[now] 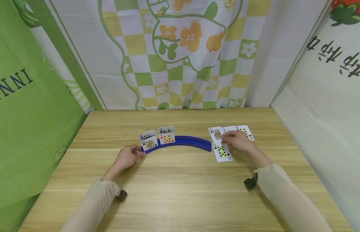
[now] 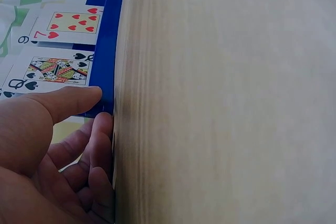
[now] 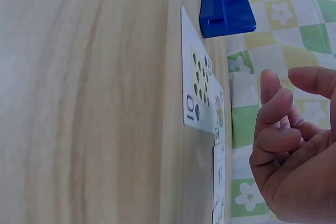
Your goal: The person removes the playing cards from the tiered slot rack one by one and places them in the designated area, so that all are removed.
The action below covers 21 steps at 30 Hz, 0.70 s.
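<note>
A curved blue card holder (image 1: 191, 140) lies on the table with four cards upright in it: a king and queen of spades (image 1: 149, 143) at its left end, and a nine behind a seven of hearts (image 1: 167, 138). My left hand (image 1: 129, 157) pinches the holder's left end; in the left wrist view the thumb of this hand (image 2: 58, 145) lies on the blue edge. Over the loose cards at the right hovers my right hand (image 1: 239, 141), thumb and fingertips apart in the right wrist view, nothing between them. Beneath and beside it lie a ten of spades (image 1: 218, 155), a queen (image 1: 214, 132) and a nine (image 1: 246, 129).
Another card, partly hidden by my right hand, lies between the queen and the nine. The wooden table (image 1: 180, 193) meets a patterned curtain (image 1: 185, 80) at its back edge. Cloth panels stand at the left and right.
</note>
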{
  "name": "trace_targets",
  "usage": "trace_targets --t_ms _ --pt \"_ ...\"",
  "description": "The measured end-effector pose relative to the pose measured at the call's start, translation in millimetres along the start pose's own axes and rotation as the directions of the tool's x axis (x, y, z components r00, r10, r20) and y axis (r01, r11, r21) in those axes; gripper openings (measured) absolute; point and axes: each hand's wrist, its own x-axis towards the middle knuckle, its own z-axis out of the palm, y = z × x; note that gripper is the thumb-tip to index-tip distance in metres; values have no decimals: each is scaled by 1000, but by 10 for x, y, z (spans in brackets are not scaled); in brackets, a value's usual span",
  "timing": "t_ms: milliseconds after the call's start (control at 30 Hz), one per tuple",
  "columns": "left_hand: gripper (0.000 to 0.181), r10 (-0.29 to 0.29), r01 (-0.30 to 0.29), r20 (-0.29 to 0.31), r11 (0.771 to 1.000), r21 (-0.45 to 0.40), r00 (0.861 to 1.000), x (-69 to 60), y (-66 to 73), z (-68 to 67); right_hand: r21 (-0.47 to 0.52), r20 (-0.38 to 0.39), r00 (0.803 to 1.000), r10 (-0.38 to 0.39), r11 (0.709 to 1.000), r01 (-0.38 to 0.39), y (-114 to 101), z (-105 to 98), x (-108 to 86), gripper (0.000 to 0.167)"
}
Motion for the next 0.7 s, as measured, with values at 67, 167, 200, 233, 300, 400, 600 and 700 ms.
trace_targets --t_ms 67,167,200,233,300,400,600,700 --pt "37 0 0 0 1000 -1 1000 4 -2 -2 8 3 1000 -5 1000 5 -27 14 2 35" --pt "37 0 0 -1 1000 -2 1000 4 -6 -2 24 6 1000 1 1000 -1 -52 40 11 34" --pt "38 1 -1 -2 1000 -1 1000 5 -10 -1 31 9 1000 2 1000 -2 -63 49 14 34" --pt "38 1 -1 -2 1000 -1 1000 6 -12 1 40 12 1000 1 999 -1 -68 59 20 33" --pt "39 2 -2 -2 1000 -1 1000 4 -14 2 46 18 1000 1 999 -2 -90 76 25 32" --pt "39 -6 6 -6 1000 1 1000 4 -10 3 53 27 1000 0 999 -2 -114 103 49 33" --pt "39 -14 14 -9 1000 5 1000 3 -1 0 75 42 999 -12 997 9 -168 141 64 36" --pt "39 -13 13 -6 1000 4 1000 3 2 -3 73 47 999 -25 997 21 -201 158 56 35"
